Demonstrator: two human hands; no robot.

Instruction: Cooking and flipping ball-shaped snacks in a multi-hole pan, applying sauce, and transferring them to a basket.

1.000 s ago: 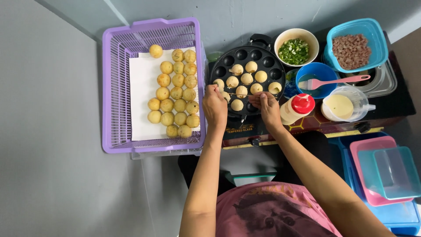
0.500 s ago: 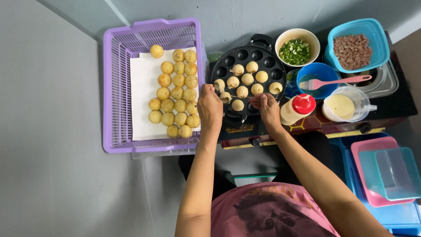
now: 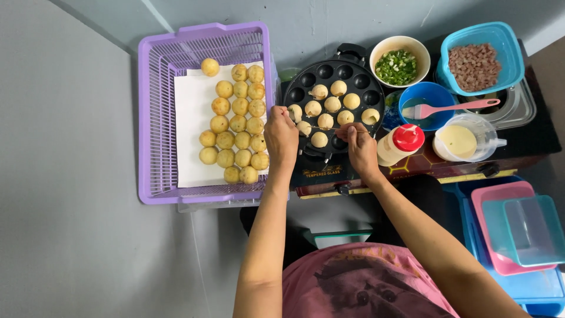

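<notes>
Two bare hands worked over the round black cast-iron pan with ball-shaped wells [image 3: 335, 109], each pinched around a thin skewer. The left hand [image 3: 281, 138] sat at the pan's near-left edge, fingers closed on its pick, the tip aimed at the pale dough ball [image 3: 295, 112] in the leftmost filled well. The right hand [image 3: 360, 147] held its own thin metal skewer [image 3: 329, 127] tightly, laid almost flat and pointing left across the near wells toward another ball [image 3: 304, 128]. About ten half-browned balls sat in the middle and near wells; the far wells stood open. Judging by this, the step in hand was turning the balls, or lifting a done one; a next move would call for the two tips to catch one ball from both sides without tearing it. Left of the pan stood a purple plastic mesh basket [image 3: 159, 118] lined with white paper [image 3: 191, 141], bearing rows of golden fried balls [image 3: 238, 123]. Far right of the pan were a cream bowl of chopped green onion [image 3: 399, 62], a turquoise tub of minced meat [image 3: 481, 59], a blue bowl with a pink brush [image 3: 432, 106], a red-capped squeeze bottle [image 3: 400, 144] and a clear jug of batter [image 3: 462, 140].
</notes>
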